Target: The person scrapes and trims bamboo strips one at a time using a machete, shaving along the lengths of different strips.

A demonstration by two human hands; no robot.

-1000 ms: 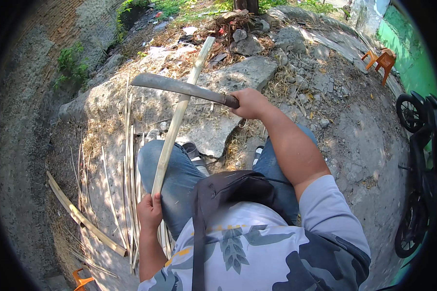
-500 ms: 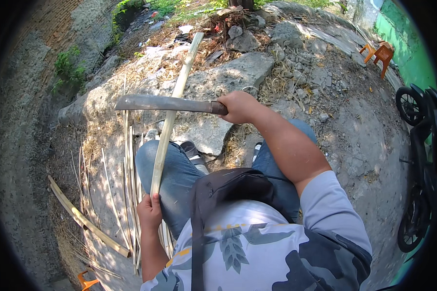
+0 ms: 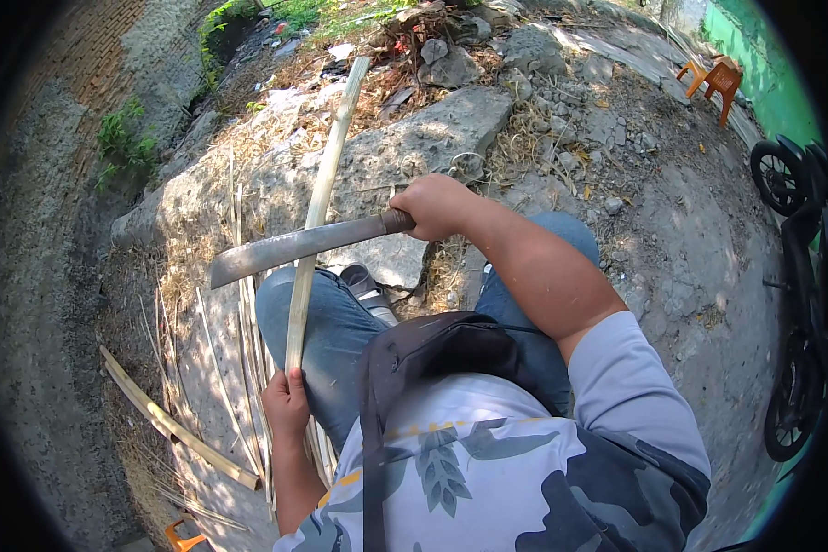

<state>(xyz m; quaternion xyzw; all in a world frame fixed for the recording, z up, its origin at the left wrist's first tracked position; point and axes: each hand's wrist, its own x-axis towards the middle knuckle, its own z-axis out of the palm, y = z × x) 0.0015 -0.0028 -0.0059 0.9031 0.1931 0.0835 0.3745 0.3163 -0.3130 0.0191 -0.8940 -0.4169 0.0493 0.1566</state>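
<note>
A machete with a long grey blade and a brown handle is gripped in my right hand, its blade reaching left across a bamboo strip. My left hand is closed around the near end of that pale bamboo strip, which slants up and away over my left thigh. The blade crosses over the strip around its middle; whether the edge touches it I cannot tell. Below my left hand, several thin bamboo slats lie on the ground beside my left leg.
A thicker split bamboo piece lies further left. Ahead is a concrete slab with rubble and dry leaves. A brick wall runs along the left. Orange plastic chairs and a black motorcycle stand at right. A black bag rests on my lap.
The machete has come nearer along the bamboo strip, and its tip has swung down toward me, so the blade is now tilted. My left hand keeps its hold near the strip's end.
</note>
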